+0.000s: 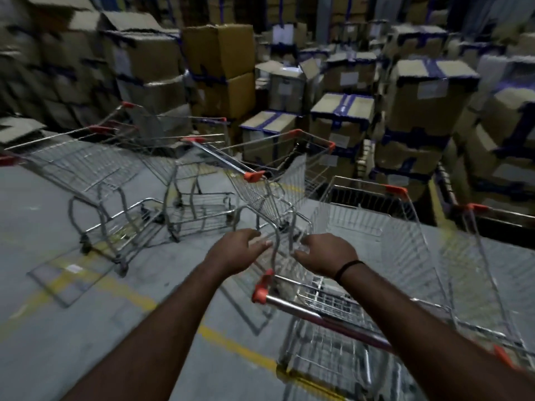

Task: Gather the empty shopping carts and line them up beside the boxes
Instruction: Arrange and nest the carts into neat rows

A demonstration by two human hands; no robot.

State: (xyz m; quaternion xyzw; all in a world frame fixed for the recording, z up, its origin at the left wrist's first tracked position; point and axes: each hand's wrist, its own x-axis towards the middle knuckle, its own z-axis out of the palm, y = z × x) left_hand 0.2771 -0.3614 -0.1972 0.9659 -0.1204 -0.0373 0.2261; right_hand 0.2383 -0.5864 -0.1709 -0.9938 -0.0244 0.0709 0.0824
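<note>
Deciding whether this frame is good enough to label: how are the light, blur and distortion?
Head view: dim, cool light. Head view: motion blur smears the boxes at the left edge and the wire basket of the near cart. Head view: the wide lens tilts the stacks outward. Head view: the left hand and right hand are fairly sharp.

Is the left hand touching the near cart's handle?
Apart. The head view shows the left hand reaching out beyond the handle, fingers relaxed. There is a clear gap between the hand and the handle's red end.
</note>
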